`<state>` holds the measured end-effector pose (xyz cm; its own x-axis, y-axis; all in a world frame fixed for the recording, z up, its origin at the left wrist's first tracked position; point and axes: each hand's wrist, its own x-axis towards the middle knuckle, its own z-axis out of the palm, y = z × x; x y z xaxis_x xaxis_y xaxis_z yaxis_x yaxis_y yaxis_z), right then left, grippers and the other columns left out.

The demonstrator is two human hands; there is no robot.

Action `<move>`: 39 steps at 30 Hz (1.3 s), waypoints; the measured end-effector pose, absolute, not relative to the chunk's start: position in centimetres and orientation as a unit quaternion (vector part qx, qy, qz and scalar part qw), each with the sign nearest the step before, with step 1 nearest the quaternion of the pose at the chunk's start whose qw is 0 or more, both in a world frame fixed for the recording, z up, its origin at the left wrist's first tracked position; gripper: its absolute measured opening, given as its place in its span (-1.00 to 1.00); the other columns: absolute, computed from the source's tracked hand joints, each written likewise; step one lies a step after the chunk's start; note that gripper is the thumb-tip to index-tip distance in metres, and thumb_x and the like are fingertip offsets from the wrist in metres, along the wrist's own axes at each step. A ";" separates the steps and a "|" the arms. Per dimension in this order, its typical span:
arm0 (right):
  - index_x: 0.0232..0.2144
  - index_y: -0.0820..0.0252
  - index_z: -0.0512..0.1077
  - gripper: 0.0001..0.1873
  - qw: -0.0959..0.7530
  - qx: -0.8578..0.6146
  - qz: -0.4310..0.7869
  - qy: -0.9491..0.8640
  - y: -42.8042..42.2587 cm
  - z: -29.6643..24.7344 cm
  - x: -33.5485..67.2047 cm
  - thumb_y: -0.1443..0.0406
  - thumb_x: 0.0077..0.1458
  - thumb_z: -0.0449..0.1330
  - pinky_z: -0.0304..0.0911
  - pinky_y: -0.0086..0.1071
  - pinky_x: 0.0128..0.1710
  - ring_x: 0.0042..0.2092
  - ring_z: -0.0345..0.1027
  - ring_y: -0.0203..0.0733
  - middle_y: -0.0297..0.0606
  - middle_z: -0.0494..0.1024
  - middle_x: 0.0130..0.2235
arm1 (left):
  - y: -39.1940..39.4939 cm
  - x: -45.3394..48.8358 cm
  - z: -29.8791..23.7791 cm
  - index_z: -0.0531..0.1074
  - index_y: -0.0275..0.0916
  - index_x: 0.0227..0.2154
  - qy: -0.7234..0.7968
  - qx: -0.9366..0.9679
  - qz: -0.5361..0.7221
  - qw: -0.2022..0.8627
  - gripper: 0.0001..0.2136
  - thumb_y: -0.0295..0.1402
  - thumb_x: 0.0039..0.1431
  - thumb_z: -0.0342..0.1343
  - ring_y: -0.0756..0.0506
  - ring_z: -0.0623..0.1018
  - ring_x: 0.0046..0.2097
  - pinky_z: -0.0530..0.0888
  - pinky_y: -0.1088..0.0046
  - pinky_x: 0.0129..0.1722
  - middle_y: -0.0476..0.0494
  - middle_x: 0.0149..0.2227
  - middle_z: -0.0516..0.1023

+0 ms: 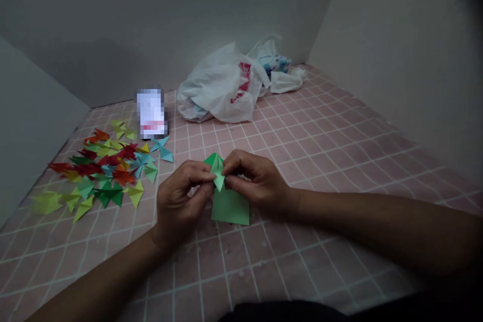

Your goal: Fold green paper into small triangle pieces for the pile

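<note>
A small light-green folded paper (218, 173) is pinched between my two hands, its lower tip pointing down. My left hand (183, 196) grips its left side with thumb and forefinger. From the right, my right hand (260, 181) pinches the other side, fingers curled. Beneath them a green square sheet of paper (231, 207) lies on the pink checked cloth (287, 261). A darker green paper corner (213, 158) shows behind the folded piece; whether it belongs to that piece I cannot tell.
Several folded paper shapes (113, 197) in red, orange, yellow, green and blue lie spread at the left. Behind them stands a blurred-out device with a bright screen (151, 113). A white plastic bag (222, 85) and a blue-patterned bundle (277, 64) sit near the back wall.
</note>
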<state>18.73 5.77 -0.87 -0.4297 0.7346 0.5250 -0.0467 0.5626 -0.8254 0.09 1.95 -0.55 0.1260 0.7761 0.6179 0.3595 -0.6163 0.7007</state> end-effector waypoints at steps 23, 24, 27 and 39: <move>-0.33 0.21 0.39 -0.85 0.408 -0.268 0.553 -0.675 6.3 -0.8 18.6 0.24 0.15 0.25 0.19 -0.42 -0.38 -0.37 0.26 -0.33 -0.37 0.40 -0.40 | 1.9 1.3 -0.7 0.39 -0.17 -0.22 0.471 0.587 0.503 0.425 -0.78 -0.47 0.10 0.27 0.05 0.53 -0.33 0.47 0.58 -0.35 0.03 -0.34 0.50; -0.37 0.21 0.39 -0.85 0.402 -0.275 0.559 -0.671 6.3 -0.8 18.6 0.25 0.14 0.26 0.16 -0.43 -0.40 -0.39 0.23 -0.34 -0.39 0.39 -0.42 | 1.9 1.3 -0.7 0.39 -0.17 -0.21 0.468 0.590 0.502 0.427 -0.77 -0.47 0.10 0.27 0.04 0.53 -0.32 0.47 0.57 -0.33 0.03 -0.33 0.51; -0.43 0.21 0.37 -0.83 0.420 -0.297 0.550 -0.658 6.4 -0.9 18.5 0.26 0.14 0.25 0.10 -0.43 -0.43 -0.42 0.16 -0.36 -0.42 0.35 -0.45 | 1.8 1.3 -0.4 0.41 -0.18 -0.21 0.479 0.564 0.483 0.468 -0.79 -0.40 0.10 0.28 0.03 0.52 -0.33 0.45 0.56 -0.37 0.02 -0.35 0.51; -0.43 0.19 0.33 -0.86 0.461 -0.323 0.510 -0.650 6.3 -0.6 18.8 0.31 0.17 0.20 0.13 -0.42 -0.42 -0.43 0.19 -0.36 -0.43 0.32 -0.47 | 2.0 1.5 0.3 0.45 -0.26 -0.39 0.511 0.518 0.414 0.547 -0.86 -0.30 0.11 0.25 0.03 0.44 -0.45 0.38 0.53 -0.43 0.02 -0.50 0.47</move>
<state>18.75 6.34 -0.63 -0.3660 0.8908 0.2693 -0.0496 0.2703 -0.9615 1.52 2.04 0.27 0.1348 0.9823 -0.1300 0.0751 0.1207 0.9898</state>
